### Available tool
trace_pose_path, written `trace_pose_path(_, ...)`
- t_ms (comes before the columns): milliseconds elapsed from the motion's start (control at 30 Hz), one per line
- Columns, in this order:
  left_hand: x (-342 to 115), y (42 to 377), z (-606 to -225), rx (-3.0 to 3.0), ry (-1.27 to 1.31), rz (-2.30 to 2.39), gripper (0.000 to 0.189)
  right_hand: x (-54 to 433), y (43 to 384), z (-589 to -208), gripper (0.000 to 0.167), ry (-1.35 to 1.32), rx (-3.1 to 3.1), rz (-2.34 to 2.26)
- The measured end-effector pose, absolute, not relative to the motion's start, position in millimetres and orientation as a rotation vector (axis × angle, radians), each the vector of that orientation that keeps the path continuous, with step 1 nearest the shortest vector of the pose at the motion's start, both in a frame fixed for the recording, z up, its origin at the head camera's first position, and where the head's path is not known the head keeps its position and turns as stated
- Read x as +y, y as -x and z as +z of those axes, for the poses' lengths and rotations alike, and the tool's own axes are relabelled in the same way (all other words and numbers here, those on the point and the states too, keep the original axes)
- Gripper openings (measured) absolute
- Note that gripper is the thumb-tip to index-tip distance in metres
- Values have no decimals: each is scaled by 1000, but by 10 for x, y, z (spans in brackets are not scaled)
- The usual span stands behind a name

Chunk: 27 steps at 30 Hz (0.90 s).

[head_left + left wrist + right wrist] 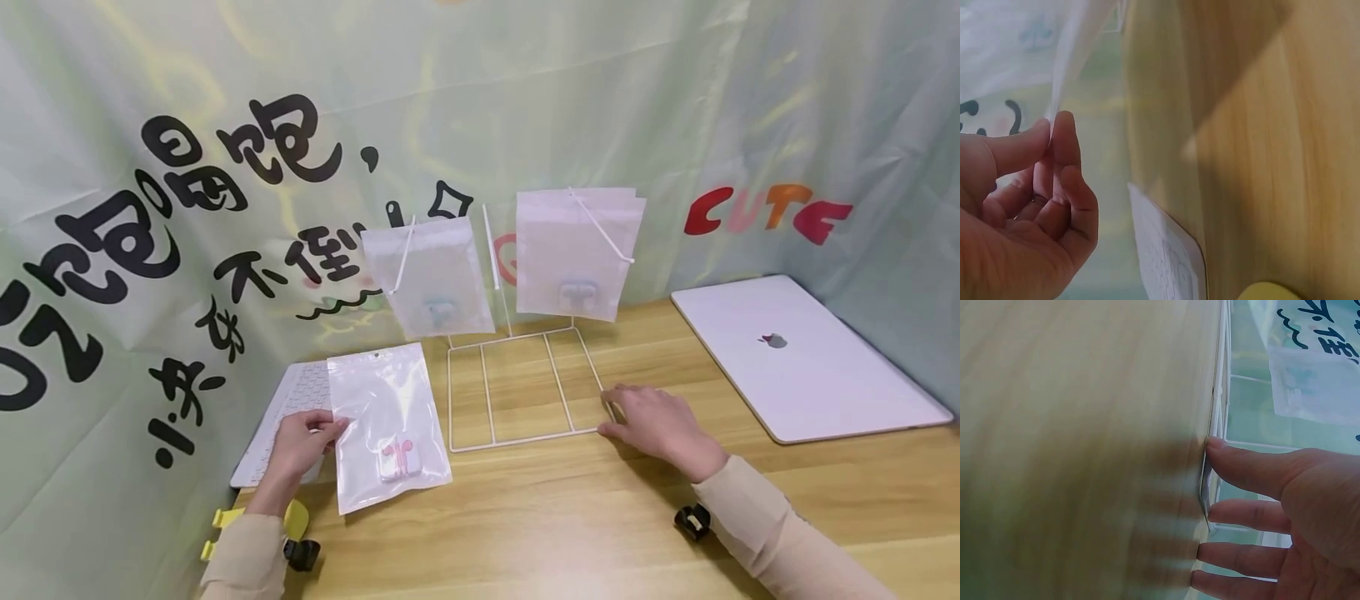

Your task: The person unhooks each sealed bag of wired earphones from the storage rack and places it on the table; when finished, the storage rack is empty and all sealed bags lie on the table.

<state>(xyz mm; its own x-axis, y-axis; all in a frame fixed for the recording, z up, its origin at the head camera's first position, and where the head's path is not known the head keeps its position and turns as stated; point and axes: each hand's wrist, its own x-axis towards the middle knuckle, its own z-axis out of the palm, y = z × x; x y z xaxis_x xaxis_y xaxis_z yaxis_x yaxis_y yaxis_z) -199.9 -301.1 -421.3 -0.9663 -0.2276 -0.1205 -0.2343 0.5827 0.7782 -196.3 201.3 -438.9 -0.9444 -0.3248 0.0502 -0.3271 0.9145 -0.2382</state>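
Note:
A clear-fronted white zip bag (375,400) hangs from my left hand (300,442), its left edge pinched between thumb and fingers. Low in the bag sits a small white case with a pink design (401,461). In the left wrist view, the thumb and index finger of my left hand (1029,206) meet on the bag's thin edge (1063,81). A white wire display rack (491,412) stands on the table. My right hand (656,425) holds its front right base corner between thumb and index finger, the other fingers stretched out (1241,559).
Two similar bags, a left one (431,275) and a right one (577,250), hang on the rack's arms. A bare white middle arm (491,246) stands between them. A white keyboard (277,417) lies at left, a closed laptop (810,358) at right. A printed cloth covers the back.

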Motion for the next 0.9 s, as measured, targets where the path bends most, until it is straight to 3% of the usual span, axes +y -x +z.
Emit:
trace_pose_path(567,-2902,2265,-4246,2993,282,945,18,2004,1984,-4389,52,-535,-3058,372)
trace_pose_path(900,-2904,2319,-4338,2919,387,989,21,2011,1989,-4390,52,-529,-3061,377)
